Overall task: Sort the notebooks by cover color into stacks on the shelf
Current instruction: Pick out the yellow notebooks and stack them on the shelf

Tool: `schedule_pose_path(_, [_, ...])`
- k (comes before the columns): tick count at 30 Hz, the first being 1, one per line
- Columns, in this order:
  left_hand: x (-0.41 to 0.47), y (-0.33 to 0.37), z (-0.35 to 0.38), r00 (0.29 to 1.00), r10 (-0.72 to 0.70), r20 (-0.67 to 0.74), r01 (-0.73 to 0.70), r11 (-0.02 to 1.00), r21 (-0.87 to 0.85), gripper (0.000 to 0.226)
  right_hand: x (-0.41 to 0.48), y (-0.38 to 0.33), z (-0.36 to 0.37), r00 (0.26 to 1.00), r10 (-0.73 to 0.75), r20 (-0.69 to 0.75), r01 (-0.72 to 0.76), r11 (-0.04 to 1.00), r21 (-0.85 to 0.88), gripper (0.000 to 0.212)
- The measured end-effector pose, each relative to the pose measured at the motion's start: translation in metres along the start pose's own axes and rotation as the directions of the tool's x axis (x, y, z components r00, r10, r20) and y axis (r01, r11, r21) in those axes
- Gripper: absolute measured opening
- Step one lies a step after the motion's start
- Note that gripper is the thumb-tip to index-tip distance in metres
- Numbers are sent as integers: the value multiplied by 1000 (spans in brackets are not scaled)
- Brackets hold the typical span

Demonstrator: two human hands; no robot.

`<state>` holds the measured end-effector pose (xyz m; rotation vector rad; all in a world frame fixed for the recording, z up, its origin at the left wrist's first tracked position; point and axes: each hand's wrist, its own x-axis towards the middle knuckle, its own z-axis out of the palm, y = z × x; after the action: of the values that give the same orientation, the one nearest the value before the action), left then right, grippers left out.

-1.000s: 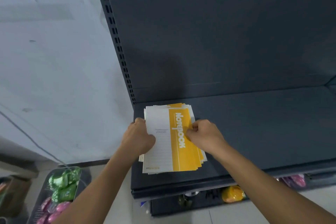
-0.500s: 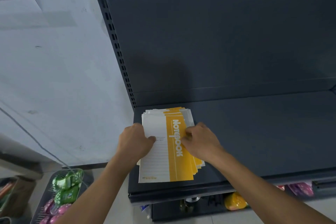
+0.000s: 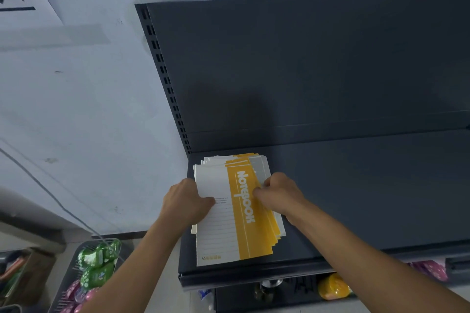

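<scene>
**Inspector:** Item one, the notebook stack point(image 3: 236, 231). Location?

**Assistant:** Lying flat on the dark grey shelf point(image 3: 368, 185), at its left end, close to the front lip. The top cover is white with a yellow band reading "Notebook". The notebooks beneath fan out towards the shelf's right, showing yellow edges and one grey cover.

**Inspector:** Left hand point(image 3: 187, 202)?

**Assistant:** Gripping the stack's left edge, thumb pressed on the top cover, fingers out of sight underneath.

**Inspector:** Right hand point(image 3: 279, 194)?

**Assistant:** Fingers curled, pinching the fanned right-hand edges of the stack.

**Inspector:** Surroundings?

**Assistant:** A wire basket point(image 3: 62, 290) holding green and pink packets sits left of the shelf, below its level.
</scene>
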<state>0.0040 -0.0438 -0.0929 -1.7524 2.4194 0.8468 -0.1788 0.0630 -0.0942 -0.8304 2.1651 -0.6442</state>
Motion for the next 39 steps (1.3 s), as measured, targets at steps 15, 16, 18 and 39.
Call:
schedule_pose_path(15, [7, 0, -14, 999, 21, 24, -13, 956, -292, 24, 5, -5, 9, 1000, -16, 7, 17, 998, -64, 36])
schedule_pose_path(16, [8, 0, -14, 999, 34, 28, -23, 942, -335, 26, 4, -5, 8, 1000, -17, 5, 18, 1000, -21, 34])
schedule_pose_path(18, [9, 3, -13, 998, 58, 32, -40, 916, -399, 27, 2, -6, 6, 1000, -23, 1, 23, 994, 104, 31])
schedule_pose_path(39, [-25, 203, 45, 704, 704, -96, -699, 710, 86, 38, -77, 86, -145, 842, 137, -522, -115, 991, 75, 21])
